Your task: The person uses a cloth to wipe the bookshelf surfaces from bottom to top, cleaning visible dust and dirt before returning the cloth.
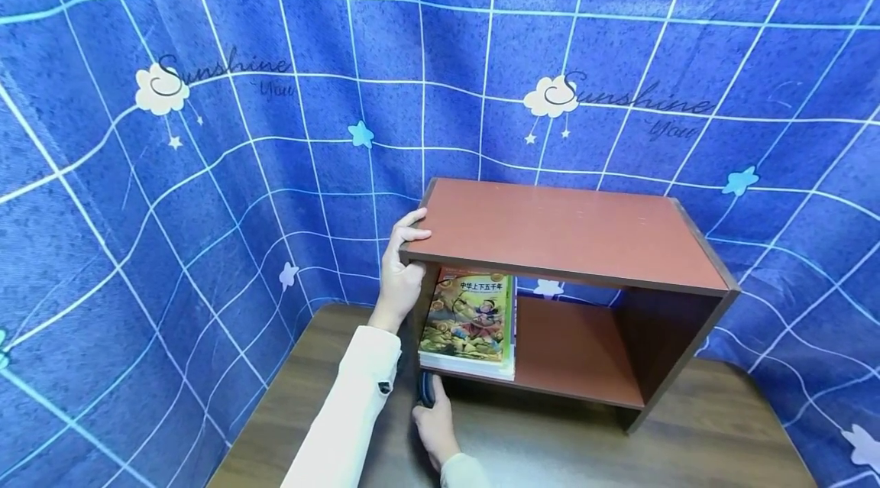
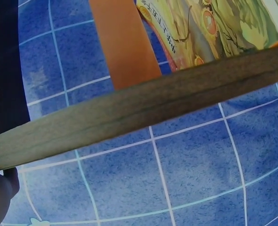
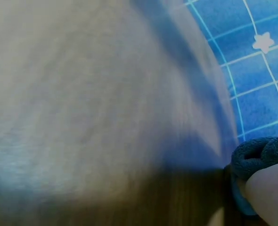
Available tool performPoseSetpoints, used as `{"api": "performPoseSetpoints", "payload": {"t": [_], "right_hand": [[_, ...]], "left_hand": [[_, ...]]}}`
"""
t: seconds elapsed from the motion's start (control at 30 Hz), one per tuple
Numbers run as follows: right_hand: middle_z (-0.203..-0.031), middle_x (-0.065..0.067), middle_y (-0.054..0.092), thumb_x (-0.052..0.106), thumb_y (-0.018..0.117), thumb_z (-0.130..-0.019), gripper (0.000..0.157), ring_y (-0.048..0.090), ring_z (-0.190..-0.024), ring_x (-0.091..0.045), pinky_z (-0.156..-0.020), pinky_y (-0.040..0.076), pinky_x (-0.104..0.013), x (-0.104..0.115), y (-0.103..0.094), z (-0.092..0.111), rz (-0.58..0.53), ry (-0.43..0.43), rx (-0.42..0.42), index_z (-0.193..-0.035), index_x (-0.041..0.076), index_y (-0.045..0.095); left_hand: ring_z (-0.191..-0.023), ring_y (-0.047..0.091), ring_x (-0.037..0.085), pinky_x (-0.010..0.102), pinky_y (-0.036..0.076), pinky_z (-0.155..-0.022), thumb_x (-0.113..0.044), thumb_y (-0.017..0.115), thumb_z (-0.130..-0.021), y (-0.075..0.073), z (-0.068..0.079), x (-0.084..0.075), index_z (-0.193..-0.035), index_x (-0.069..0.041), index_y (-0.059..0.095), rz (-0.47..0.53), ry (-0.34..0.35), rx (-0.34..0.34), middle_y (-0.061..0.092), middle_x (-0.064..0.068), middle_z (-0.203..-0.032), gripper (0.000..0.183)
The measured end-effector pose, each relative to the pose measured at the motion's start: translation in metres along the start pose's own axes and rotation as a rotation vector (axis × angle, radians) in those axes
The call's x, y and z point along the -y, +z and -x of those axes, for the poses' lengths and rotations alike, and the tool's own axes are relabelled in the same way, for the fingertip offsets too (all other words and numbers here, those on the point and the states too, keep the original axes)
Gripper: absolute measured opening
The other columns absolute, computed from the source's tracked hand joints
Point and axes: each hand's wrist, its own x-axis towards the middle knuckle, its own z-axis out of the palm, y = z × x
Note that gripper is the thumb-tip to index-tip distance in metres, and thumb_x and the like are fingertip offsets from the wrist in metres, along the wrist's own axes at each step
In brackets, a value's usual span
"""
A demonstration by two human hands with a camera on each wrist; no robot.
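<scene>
A small two-tier wooden shelf, reddish-brown with dark edges, stands slightly tilted on the table. My left hand grips its upper left corner, fingers over the top board and thumb under it. Low at the shelf's left end, my right hand pinches a dark blue braided-looking loop, partly hidden by the thumb. In the head view the dark blue loop sits just below the lower board. A stack of books with a colourful cover leans inside the shelf at the left.
The brown wooden table extends under and around the shelf. Behind and to the left hangs a blue curtain with a grid, clouds and stars, close to the shelf's back.
</scene>
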Motion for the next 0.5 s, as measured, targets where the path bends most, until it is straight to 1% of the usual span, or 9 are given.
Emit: {"api": "performPoseSetpoints", "payload": {"t": [0.03,0.07,0.13,0.2,0.27,0.33,0.43,0.5], "right_hand": [[-0.144,-0.034,0.026,-0.016,0.048,-0.063,0.083,0.023,-0.133,-0.037,-0.106,0.02,-0.044,-0.003,0.001,-0.001,0.006,0.002,-0.001,-0.142,-0.014,0.023],[-0.144,-0.034,0.025,-0.016,0.049,-0.063,0.083,0.023,-0.133,-0.037,-0.106,0.019,-0.044,-0.003,0.002,-0.001,0.018,-0.004,-0.004,-0.142,-0.014,0.023],[-0.141,-0.033,0.032,-0.015,0.05,-0.063,0.081,0.03,-0.13,-0.036,-0.105,0.024,-0.041,-0.004,0.003,-0.004,0.013,-0.017,-0.001,-0.141,-0.013,0.028],[-0.136,-0.029,0.041,-0.014,0.051,-0.064,0.077,0.038,-0.124,-0.032,-0.101,0.031,-0.036,-0.003,0.003,-0.008,0.018,-0.032,-0.004,-0.139,-0.01,0.035],[-0.126,-0.025,0.051,-0.013,0.052,-0.065,0.068,0.047,-0.113,-0.028,-0.093,0.038,-0.032,-0.003,0.002,-0.012,0.033,-0.037,-0.011,-0.132,-0.009,0.043],[-0.116,-0.02,0.056,-0.011,0.053,-0.067,0.057,0.051,-0.102,-0.025,-0.085,0.041,-0.03,-0.005,0.002,-0.018,0.051,-0.034,-0.02,-0.124,-0.009,0.048],[-0.109,-0.016,0.058,-0.008,0.054,-0.068,0.048,0.051,-0.096,-0.023,-0.082,0.042,-0.031,-0.007,0.0,-0.027,0.068,-0.025,-0.031,-0.116,-0.012,0.05],[-0.106,-0.015,0.059,-0.007,0.054,-0.068,0.046,0.051,-0.094,-0.022,-0.08,0.042,-0.03,-0.009,-0.001,-0.032,0.079,-0.015,-0.029,-0.113,-0.013,0.051]], "left_hand": [[-0.132,0.029,0.042,0.041,0.034,-0.103,0.027,0.037,-0.073,-0.001,-0.001,0.0,-0.103,0.011,0.05,-0.004,0.002,0.0,0.034,0.033,-0.137,0.037],[-0.131,0.03,0.042,0.042,0.035,-0.103,0.028,0.037,-0.072,-0.001,-0.002,0.0,-0.103,0.011,0.05,-0.003,0.003,0.001,0.034,0.034,-0.136,0.037],[-0.131,0.031,0.041,0.042,0.035,-0.103,0.028,0.038,-0.072,-0.002,-0.003,-0.001,-0.103,0.012,0.05,-0.003,0.002,0.002,0.035,0.034,-0.134,0.038],[-0.131,0.031,0.04,0.042,0.035,-0.102,0.028,0.038,-0.071,-0.002,-0.003,-0.001,-0.103,0.012,0.05,-0.002,-0.005,-0.001,0.036,0.033,-0.133,0.038],[-0.131,0.032,0.04,0.042,0.035,-0.102,0.028,0.038,-0.072,-0.002,-0.003,-0.001,-0.103,0.011,0.05,-0.004,-0.01,-0.004,0.036,0.033,-0.132,0.037],[-0.131,0.032,0.04,0.042,0.036,-0.102,0.028,0.039,-0.074,-0.002,-0.002,-0.002,-0.103,0.011,0.051,-0.005,-0.012,-0.007,0.037,0.033,-0.132,0.036],[-0.131,0.031,0.04,0.042,0.036,-0.102,0.027,0.039,-0.074,-0.001,0.0,-0.002,-0.104,0.011,0.05,-0.006,-0.016,-0.006,0.036,0.033,-0.133,0.036],[-0.131,0.032,0.04,0.042,0.036,-0.102,0.028,0.038,-0.074,-0.001,0.0,-0.001,-0.104,0.012,0.05,-0.002,-0.021,-0.004,0.036,0.033,-0.133,0.036]]}}
